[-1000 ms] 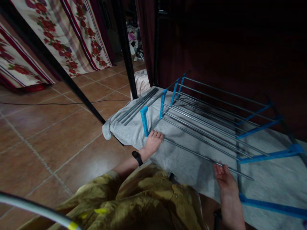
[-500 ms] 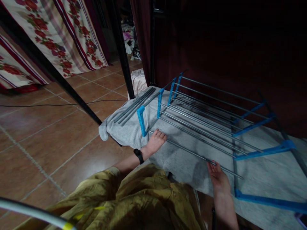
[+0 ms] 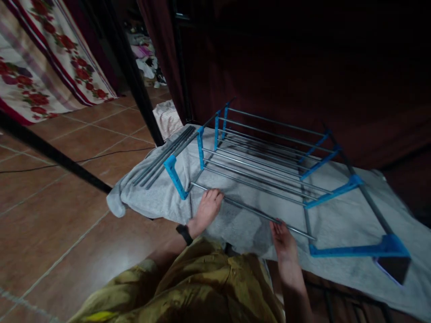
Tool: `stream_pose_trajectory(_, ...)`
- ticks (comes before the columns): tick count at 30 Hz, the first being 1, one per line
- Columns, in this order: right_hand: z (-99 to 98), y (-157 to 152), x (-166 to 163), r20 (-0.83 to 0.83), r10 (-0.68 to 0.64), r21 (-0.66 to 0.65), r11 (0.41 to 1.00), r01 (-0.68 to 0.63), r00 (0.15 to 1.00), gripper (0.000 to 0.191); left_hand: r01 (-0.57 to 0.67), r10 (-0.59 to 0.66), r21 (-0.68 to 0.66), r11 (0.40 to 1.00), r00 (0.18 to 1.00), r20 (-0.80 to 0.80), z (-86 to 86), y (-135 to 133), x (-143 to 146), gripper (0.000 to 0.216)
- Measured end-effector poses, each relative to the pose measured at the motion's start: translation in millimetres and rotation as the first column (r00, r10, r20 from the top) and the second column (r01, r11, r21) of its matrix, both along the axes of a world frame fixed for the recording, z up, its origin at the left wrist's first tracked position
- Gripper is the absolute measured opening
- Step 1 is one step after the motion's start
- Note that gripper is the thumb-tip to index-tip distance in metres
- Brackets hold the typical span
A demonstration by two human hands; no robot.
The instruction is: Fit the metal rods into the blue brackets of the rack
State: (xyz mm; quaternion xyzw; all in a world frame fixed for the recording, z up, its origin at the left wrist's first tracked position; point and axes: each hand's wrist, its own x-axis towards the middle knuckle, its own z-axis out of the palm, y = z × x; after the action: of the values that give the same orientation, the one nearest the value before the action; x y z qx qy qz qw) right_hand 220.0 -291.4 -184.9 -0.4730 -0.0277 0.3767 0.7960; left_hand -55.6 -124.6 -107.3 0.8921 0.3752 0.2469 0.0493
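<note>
A thin grey metal rod [image 3: 251, 211] is held low over a grey cloth [image 3: 336, 224], at the near edge of a blue-bracketed rack [image 3: 269, 157]. The left hand [image 3: 207, 208] is curled on it; the right hand's [image 3: 284, 235] fingers [image 3: 276, 223] are closed under it.

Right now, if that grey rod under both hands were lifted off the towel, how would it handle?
The rod looks thin, straight, metallic: probably stiff and light. Round, so likely to roll, though the grey towel may damp that. Left hand and right hand touch it.

Left hand [image 3: 206, 210], right hand [image 3: 283, 237] on metal rod [image 3: 251, 210] beside blue-bracketed rack [image 3: 269, 157], grey cloth [image 3: 336, 224] beneath.
</note>
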Motion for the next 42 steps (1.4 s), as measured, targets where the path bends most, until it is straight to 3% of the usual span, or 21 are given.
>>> stream_pose_trajectory(2,1.2,3.4,-0.7,-0.048,-0.046,-0.01,0.999,0.046,0.998,0.009,-0.044,0.085,-0.178,0.983,0.97,0.227,-9.5,-3.4,1.8,0.016)
stream_pose_trajectory(4,3.7,4.9,-1.4,-0.078,-0.078,-0.012,0.997,0.077,0.994,0.009,-0.044,0.249,-0.416,0.908,0.856,0.453,-18.5,-4.0,3.9,0.011)
stream_pose_trajectory(7,8.3,3.2,-3.8,-0.119,-0.09,-0.011,0.996,0.09,0.989,0.01,0.142,0.576,-0.74,0.657,0.54,0.614,-24.5,0.5,5.8,0.016)
stream_pose_trajectory(9,10.9,1.5,-5.4,-0.144,-0.091,-0.015,0.996,0.09,0.985,0.011,0.348,0.744,-0.812,0.469,0.34,0.576,-21.8,5.4,5.6,0.017)
stream_pose_trajectory(11,12.4,0.7,-6.2,-0.16,-0.096,-0.028,0.995,0.093,0.982,0.009,0.488,0.831,-0.792,0.367,0.21,0.514,-15.5,10.3,4.2,0.016)
stream_pose_trajectory(14,13.6,0.5,-5.6,-0.167,-0.099,-0.045,0.995,0.092,0.981,0.007,0.552,0.862,-0.755,0.353,0.12,0.492,-5.1,14.7,1.3,0.011)
stream_pose_trajectory(23,23.0,-4.9,3.8,-0.145,-0.123,-0.067,0.991,0.114,0.982,0.008,0.548,0.877,-0.758,0.354,0.089,0.473,8.8,13.9,-6.3,0.013)
stream_pose_trajectory(32,30.6,-4.9,-2.8,-0.127,-0.162,-0.018,0.987,0.161,0.979,0.015,0.478,0.885,-0.803,0.355,0.106,0.454,7.2,33.3,-13.9,0.019)
stream_pose_trajectory(38,36.5,-6.2,2.5,-0.107,-0.243,-0.023,0.97,0.242,0.964,0.014,0.451,0.903,-0.841,0.298,0.153,0.402,0.7,43.1,-23.1,0.023)
stream_pose_trajectory(42,38.9,-10.5,10.4,-0.096,-0.303,-0.045,0.953,0.3,0.948,0.011,0.401,0.93,-0.876,0.268,0.128,0.344,3.6,49.8,-25.7,0.023)
